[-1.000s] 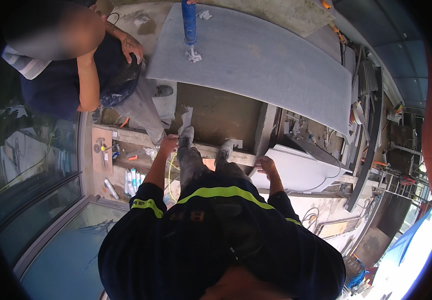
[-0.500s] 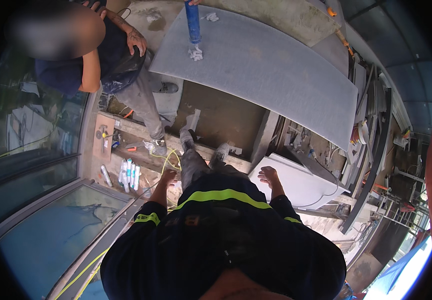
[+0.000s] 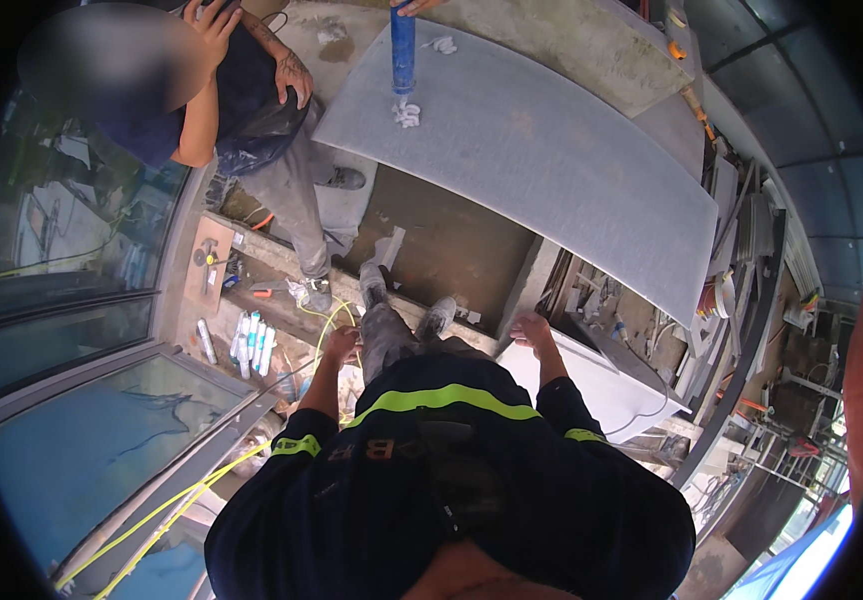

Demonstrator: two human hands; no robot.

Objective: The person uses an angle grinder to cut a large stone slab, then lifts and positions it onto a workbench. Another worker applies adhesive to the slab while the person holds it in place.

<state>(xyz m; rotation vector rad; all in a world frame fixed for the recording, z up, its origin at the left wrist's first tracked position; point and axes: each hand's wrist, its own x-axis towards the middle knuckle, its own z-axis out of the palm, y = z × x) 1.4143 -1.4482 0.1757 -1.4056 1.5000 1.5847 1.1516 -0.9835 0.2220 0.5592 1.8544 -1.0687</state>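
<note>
A grey slab [image 3: 542, 150] spanned the upper middle, its curved far edge beside bare concrete. At its left was a co-worker [image 3: 262, 135], one hand on a thigh, the other raised to the head. Below the slab, a bed of wet-looking brown mortar [image 3: 442, 240] lay beyond the wearer's boots. A pale panel [image 3: 592, 385] lay to the right of the wearer's legs, close to the right hand. Several cartridges [image 3: 255, 342] were bunched on the ground at left. A blue tube [image 3: 403, 55], held from the top edge by another person's hand, pointed down at the slab. The right hand [image 3: 529, 330] was over the panel's near-left corner, its grip loosely parted, nothing visible in it; contact could not be told. The left hand [image 3: 346, 345] was beside the left knee, fingers curled; whether its grip held anything could not be told. A yellow cord [image 3: 328, 322] looped just beside it. Two white lumps [image 3: 407, 113] sat on the slab.
</note>
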